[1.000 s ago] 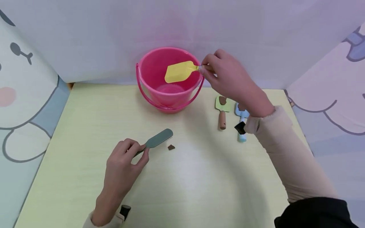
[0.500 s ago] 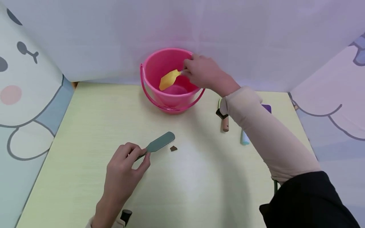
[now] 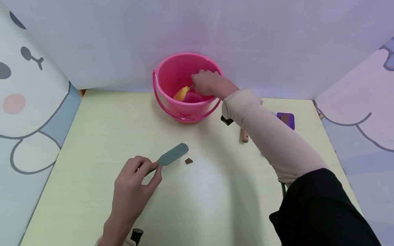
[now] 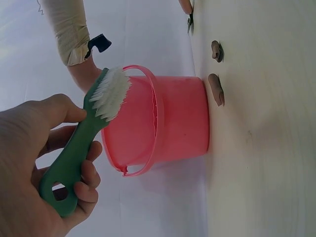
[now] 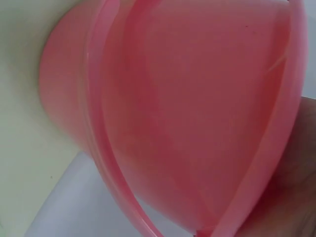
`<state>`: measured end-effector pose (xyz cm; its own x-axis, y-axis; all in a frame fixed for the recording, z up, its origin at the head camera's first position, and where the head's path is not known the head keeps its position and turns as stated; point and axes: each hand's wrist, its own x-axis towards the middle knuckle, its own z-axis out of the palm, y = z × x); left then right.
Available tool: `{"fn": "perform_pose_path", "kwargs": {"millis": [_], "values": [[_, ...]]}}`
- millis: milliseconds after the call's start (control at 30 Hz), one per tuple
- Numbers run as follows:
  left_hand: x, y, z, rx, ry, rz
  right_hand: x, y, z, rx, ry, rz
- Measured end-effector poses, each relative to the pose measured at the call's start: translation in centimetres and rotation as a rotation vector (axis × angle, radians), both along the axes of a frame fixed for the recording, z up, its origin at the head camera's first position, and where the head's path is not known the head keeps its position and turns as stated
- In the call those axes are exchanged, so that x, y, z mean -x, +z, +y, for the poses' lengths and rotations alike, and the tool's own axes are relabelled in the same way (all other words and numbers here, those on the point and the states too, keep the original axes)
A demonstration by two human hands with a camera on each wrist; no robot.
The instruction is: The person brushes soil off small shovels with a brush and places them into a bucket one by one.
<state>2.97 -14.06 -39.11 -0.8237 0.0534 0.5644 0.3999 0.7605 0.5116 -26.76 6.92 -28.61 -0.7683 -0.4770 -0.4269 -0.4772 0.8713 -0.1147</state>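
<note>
Pinching a green brush (image 3: 173, 154) pointing up-right, the left hand (image 3: 132, 184) sits lower left in the head view; only the left wrist view shows white bristles (image 4: 111, 95) and a holed handle (image 4: 69, 160). Upper centre, a yellow shovel (image 3: 182, 93) slants inside the pink bucket (image 3: 187, 110), gripped from the right by the right hand (image 3: 209, 83).

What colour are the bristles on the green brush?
White; the bristles show best from the left wrist.
</note>
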Motion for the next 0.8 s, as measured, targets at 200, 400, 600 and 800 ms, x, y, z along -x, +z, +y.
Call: {"fn": "perform_pose_path", "kwargs": {"millis": [200,400,600,800], "values": [[0.0,0.1,0.0,0.008,0.002,-0.025,0.6,-1.1,-0.2,-0.021,-0.033,-0.058],[0.2,0.1,-0.1,0.015,0.005,-0.028,2.8,-3.4,-0.2,-0.054,-0.059,-0.080],[0.4,0.0,-0.2,0.005,-0.010,-0.008,2.4,-3.0,-0.1,-0.057,-0.043,-0.080],[0.3,0.0,-0.3,0.041,-0.002,-0.047,0.7,-1.3,-0.3,-0.093,-0.005,-0.073]]}}
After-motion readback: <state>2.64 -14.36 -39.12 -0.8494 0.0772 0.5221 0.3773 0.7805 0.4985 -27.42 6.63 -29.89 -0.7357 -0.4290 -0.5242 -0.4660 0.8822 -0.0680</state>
